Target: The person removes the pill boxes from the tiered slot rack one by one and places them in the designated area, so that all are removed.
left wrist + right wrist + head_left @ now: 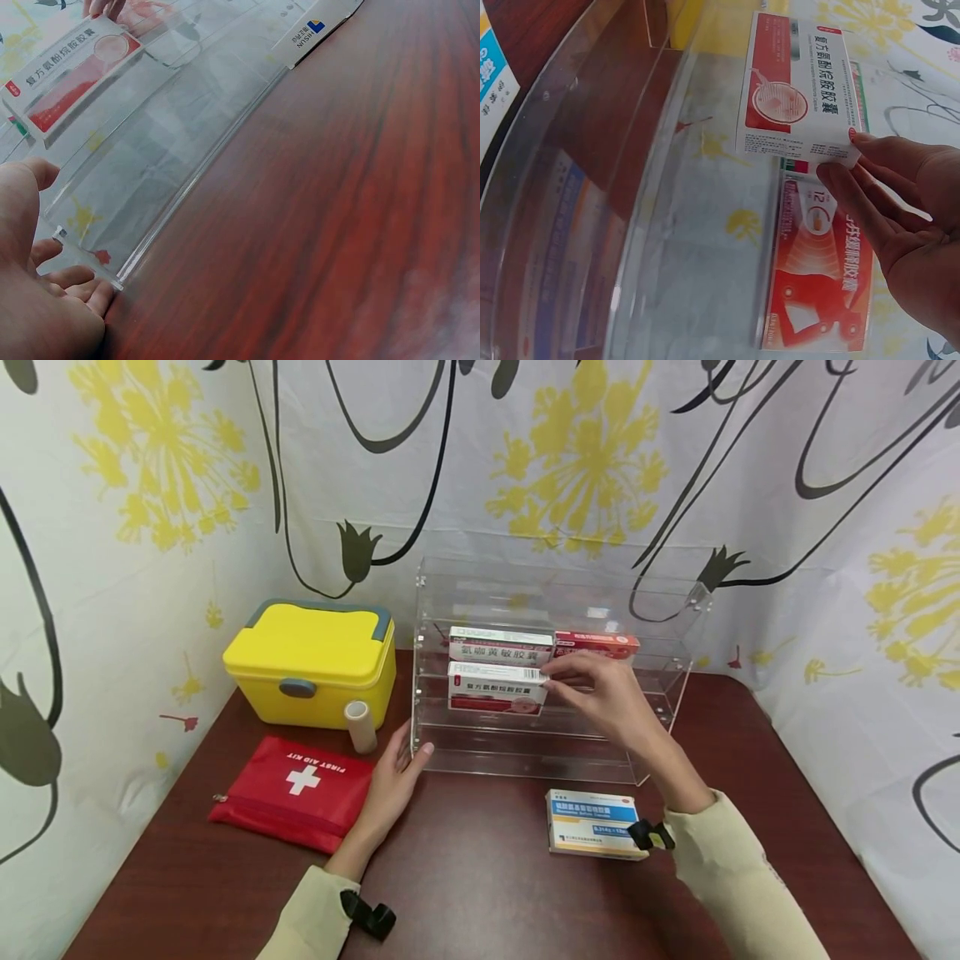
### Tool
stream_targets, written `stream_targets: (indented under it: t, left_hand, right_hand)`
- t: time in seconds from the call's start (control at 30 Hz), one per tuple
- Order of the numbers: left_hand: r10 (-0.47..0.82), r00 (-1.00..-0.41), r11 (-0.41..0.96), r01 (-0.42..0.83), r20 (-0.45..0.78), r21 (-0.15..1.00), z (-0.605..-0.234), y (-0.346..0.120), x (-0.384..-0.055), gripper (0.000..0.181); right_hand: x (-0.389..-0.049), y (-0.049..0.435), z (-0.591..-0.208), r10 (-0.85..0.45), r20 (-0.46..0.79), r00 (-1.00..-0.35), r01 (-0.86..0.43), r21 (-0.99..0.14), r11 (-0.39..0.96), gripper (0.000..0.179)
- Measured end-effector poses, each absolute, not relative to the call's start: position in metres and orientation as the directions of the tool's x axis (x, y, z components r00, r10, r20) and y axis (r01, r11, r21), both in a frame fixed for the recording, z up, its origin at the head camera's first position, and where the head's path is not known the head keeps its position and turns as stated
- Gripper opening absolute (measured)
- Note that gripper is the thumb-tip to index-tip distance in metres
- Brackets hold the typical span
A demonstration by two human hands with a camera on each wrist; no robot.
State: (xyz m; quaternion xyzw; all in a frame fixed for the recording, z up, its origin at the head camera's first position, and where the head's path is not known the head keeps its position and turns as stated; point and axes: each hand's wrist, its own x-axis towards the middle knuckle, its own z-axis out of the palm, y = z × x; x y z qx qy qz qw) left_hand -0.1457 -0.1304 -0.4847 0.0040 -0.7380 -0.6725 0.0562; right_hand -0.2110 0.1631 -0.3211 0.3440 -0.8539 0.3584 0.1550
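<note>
My right hand (600,693) pinches the right end of a white and red medicine box (497,702), held at the front of a clear acrylic display rack (517,764). The right wrist view shows thumb and fingertips on a corner of that medicine box (802,90). Behind and above it on the rack stands another white medicine box (501,650), with a red medicine box (600,645) to its right. At the rack's lower left corner, my left hand (390,781) grips the side panel, thumb in front and fingers around the outer edge, as the left wrist view shows.
A blue, white and yellow medicine box (592,827) lies on the dark wooden table in front of the rack. To the left are a yellow lidded case (315,652), a small pale roll (361,727) and a red first aid pouch (300,793). Patterned cloth hangs behind and at both sides.
</note>
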Motion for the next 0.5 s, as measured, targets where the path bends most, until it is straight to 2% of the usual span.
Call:
stream_targets:
  t: [0.23,0.5]
  left_hand:
    - [-0.096,-0.987,0.084,0.118,0.126,0.989,-0.491,-0.13,-0.146,0.064]
    - [-0.082,-0.99,0.066,0.105,0.11,0.992,-0.489,-0.131,-0.147,0.063]
  right_hand:
    - [-0.208,0.163,-0.313,-0.47,0.539,-0.699,-0.714,-0.49,0.5,0.018]
    - [-0.203,0.165,-0.3,-0.445,0.546,-0.71,-0.699,-0.474,0.535,0.018]
